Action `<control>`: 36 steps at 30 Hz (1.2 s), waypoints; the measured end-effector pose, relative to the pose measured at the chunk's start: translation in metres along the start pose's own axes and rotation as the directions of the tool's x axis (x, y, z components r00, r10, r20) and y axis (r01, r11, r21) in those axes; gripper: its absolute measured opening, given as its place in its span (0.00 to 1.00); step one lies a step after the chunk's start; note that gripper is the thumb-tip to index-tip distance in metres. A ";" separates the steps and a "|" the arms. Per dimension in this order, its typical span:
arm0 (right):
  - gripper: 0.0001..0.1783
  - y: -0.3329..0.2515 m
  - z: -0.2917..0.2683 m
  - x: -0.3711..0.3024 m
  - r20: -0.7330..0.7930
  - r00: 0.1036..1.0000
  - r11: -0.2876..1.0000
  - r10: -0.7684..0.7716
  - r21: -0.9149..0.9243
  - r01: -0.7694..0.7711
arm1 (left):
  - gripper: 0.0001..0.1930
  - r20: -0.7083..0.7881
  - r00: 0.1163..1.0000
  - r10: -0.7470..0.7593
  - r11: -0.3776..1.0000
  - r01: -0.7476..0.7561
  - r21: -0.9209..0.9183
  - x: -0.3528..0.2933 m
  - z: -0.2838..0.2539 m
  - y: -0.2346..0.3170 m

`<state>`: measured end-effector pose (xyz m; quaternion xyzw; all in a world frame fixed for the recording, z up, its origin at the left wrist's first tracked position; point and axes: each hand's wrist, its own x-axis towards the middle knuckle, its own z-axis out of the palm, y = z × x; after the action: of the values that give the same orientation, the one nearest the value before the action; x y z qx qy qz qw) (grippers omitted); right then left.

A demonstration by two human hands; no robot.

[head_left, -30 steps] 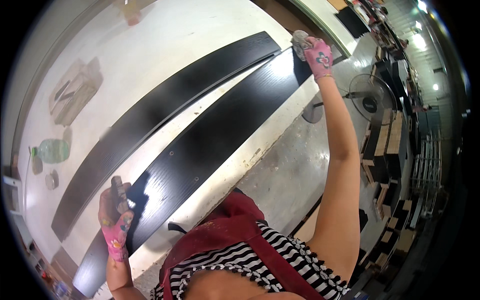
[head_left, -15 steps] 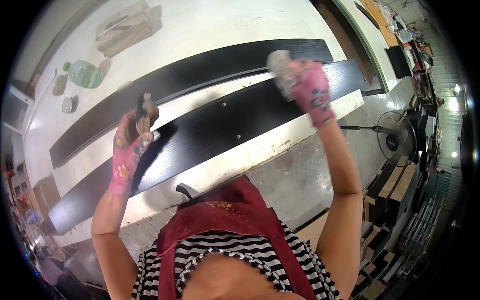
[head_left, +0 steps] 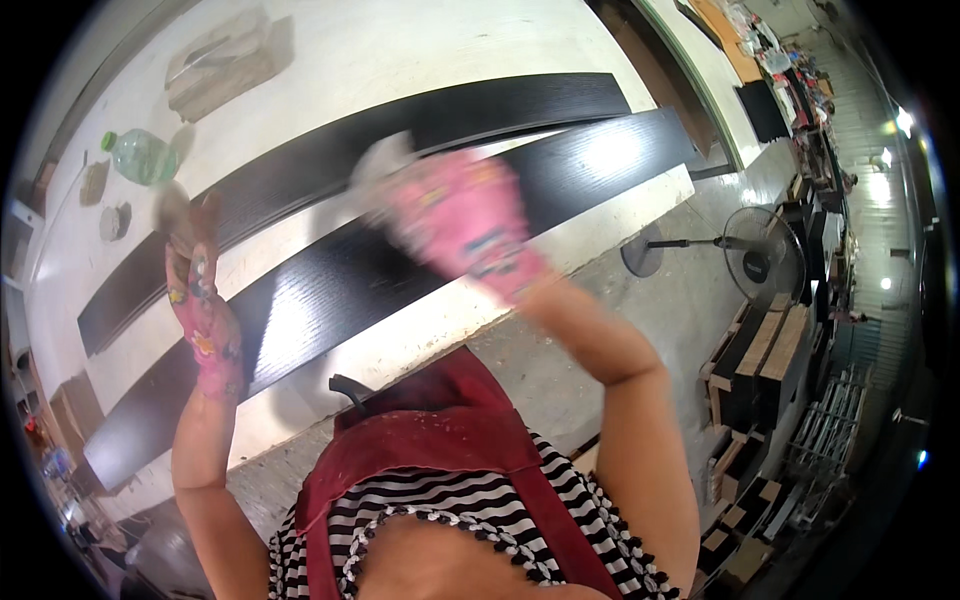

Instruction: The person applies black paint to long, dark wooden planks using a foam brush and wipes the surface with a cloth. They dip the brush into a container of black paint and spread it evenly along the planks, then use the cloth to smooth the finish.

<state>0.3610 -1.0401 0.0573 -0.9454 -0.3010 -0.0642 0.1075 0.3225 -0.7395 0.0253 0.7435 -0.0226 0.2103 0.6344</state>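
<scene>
A single fisheye view from a camera worn on the person's head, looking steeply down over the chest and apron (head_left: 420, 440) toward a white workbench (head_left: 420, 50) — its edges bow toward the round black rim. The bench runs diagonally across the upper frame, fairly near, with long black panels (head_left: 330, 290) lying on it. Both forearms enter from below; the right hand (head_left: 465, 225) is closest to the lens and blurred. At right — farther off — a floor fan (head_left: 760, 265) stands on concrete.

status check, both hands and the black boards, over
Left hand gripping small tool, raised. Right hand blurred, clutching pale rag over near black board. Far black board untouched. Nothing in the way.
</scene>
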 end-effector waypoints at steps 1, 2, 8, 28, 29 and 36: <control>0.07 0.049 0.002 -0.016 -0.072 0.978 0.948 0.193 0.269 -0.168 | 0.38 0.035 0.999 0.021 1.000 -0.020 -0.016 0.001 0.007 0.012; 0.08 0.098 -0.004 -0.039 -0.166 0.962 0.976 0.217 0.073 -0.207 | 0.35 -0.050 0.999 0.011 0.998 -0.014 -0.059 -0.008 -0.013 -0.025; 0.22 0.239 -0.035 -0.094 -0.476 0.725 0.638 0.498 -0.366 -0.677 | 0.31 -0.112 0.988 -0.108 0.984 0.090 -0.155 -0.005 0.004 -0.001; 0.17 0.096 -0.029 -0.042 -0.053 0.988 0.989 0.146 -0.003 -0.147 | 0.27 -0.290 0.953 -0.084 0.979 0.025 -0.203 -0.018 -0.100 0.015; 0.17 0.109 -0.035 -0.047 -0.006 0.974 0.967 0.229 0.114 -0.226 | 0.26 -0.341 0.938 -0.061 0.993 0.024 -0.113 -0.017 -0.108 0.026; 0.12 0.059 -0.026 0.020 0.290 0.957 0.929 -0.013 0.358 -0.096 | 0.22 -0.625 0.779 0.049 0.977 -0.169 -0.134 -0.017 -0.144 -0.008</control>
<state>0.4103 -1.0823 0.0769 -0.9137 -0.2998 0.1335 0.2395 0.2683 -0.6053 0.0273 0.5697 0.1241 0.4757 0.6586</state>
